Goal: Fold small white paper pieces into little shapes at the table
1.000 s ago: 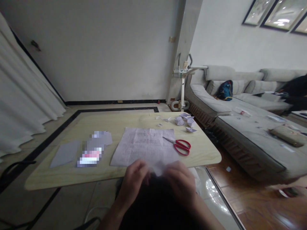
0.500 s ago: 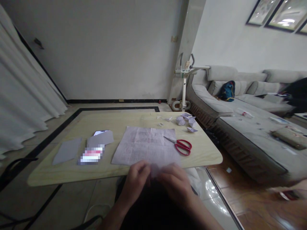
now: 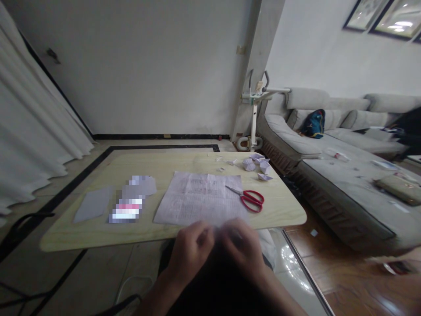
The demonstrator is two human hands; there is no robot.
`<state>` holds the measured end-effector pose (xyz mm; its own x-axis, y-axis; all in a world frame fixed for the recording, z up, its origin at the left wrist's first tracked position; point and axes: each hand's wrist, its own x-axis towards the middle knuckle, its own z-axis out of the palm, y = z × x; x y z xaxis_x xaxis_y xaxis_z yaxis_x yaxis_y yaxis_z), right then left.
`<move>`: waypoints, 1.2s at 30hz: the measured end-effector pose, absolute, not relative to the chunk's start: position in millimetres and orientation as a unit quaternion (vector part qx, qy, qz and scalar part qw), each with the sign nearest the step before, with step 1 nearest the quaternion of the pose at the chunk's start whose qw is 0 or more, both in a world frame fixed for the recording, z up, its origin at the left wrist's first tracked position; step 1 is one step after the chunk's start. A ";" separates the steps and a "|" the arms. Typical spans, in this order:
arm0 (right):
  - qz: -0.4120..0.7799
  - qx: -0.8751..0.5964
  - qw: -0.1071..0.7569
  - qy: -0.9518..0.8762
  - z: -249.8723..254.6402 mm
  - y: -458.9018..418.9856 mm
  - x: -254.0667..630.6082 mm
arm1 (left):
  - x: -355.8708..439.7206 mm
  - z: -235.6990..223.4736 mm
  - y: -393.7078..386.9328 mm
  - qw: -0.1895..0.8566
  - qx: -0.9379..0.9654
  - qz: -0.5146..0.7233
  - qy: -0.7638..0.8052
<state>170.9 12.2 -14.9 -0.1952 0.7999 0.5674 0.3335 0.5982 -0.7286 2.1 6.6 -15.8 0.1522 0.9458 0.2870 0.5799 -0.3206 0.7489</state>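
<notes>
At the table's near edge, my left hand [image 3: 192, 245] and my right hand [image 3: 241, 245] are close together with fingers curled in. Between them they pinch a small piece of paper, mostly covered by the fingers and blurred now. Just beyond lies a large creased sheet of printed paper [image 3: 200, 197], flat on the table. A pair of scissors [image 3: 251, 200] with red handles rests over its right edge, blades pointing left. Several folded paper shapes [image 3: 249, 164] are grouped at the far right corner, with one small paper boat [image 3: 264, 177] nearer.
Small paper scraps [image 3: 232, 162] lie at the back of the pale wooden table [image 3: 158, 239]. On the left are a blank sheet [image 3: 94, 204] and a pixelated phone-like item [image 3: 126, 210]. A grey sofa [image 3: 345, 184] with a blue backpack [image 3: 315, 124] stands right; a person's dark sleeve [image 3: 409, 127] shows there.
My hands have drawn closer together and their fingers have curled further round the small paper, which showed more plainly before. The view has shifted slightly; the table items have stayed put.
</notes>
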 end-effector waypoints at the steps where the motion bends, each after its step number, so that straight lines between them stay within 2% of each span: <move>1: 0.230 -0.380 0.506 -0.739 -14.8 11.8 170.5 | 2.0 -16.7 6.6 0.239 0.720 0.377 0.531; 13: 0.252 -0.384 0.499 -0.735 -19.1 9.7 164.1 | -0.6 -20.4 4.5 0.182 0.762 0.362 0.505; 26: 0.115 -0.351 0.495 -0.786 -13.8 11.6 162.4 | -0.4 -28.6 8.3 0.093 0.789 0.338 0.505; 30: 0.114 -0.352 0.488 -0.791 -15.5 12.0 161.8 | 0.4 -28.9 7.5 0.069 0.780 0.350 0.514; 33: 0.171 -0.370 0.498 -0.765 -16.1 12.4 163.8 | 1.1 -26.0 6.1 0.114 0.766 0.360 0.520; 36: 0.268 -0.410 0.494 -0.718 -14.7 13.3 166.1 | 1.1 -22.7 4.8 0.221 0.725 0.396 0.518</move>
